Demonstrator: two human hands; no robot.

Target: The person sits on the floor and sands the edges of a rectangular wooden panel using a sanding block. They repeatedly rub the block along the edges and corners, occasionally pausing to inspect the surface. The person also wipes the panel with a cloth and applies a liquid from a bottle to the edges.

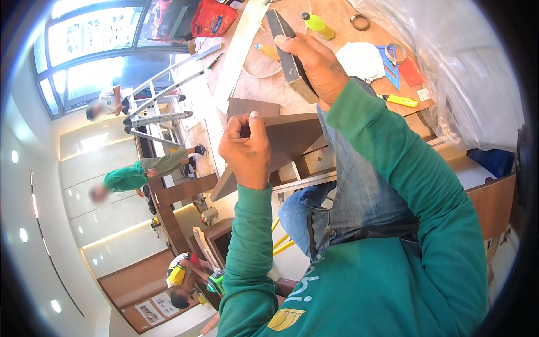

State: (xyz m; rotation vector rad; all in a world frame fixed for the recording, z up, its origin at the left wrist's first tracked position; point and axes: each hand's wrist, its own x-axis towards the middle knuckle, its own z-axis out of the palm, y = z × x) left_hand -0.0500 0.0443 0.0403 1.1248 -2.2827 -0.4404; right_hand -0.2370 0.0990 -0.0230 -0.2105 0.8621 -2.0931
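My right hand (318,63) grips a long wooden block (290,50) with a dark, scuffed face, like a sanding block, raised above the worktop (257,86). The thumb lies along its upper edge. My left hand (248,151) is curled at the edge of a brown laminated panel (290,139), thumb up; its fingertips are hidden. The panel stands tilted in front of my knees, partly over an open framework (313,162). Behind it lies a smaller brown board (254,107).
On the worktop are a yellow-green bottle (318,27), white cloth (360,61), blue set square (389,67), tape roll (396,53) and yellow utility knife (402,100). Plastic sheeting (467,76) hangs at right. A stepladder (158,101) and several people are at left.
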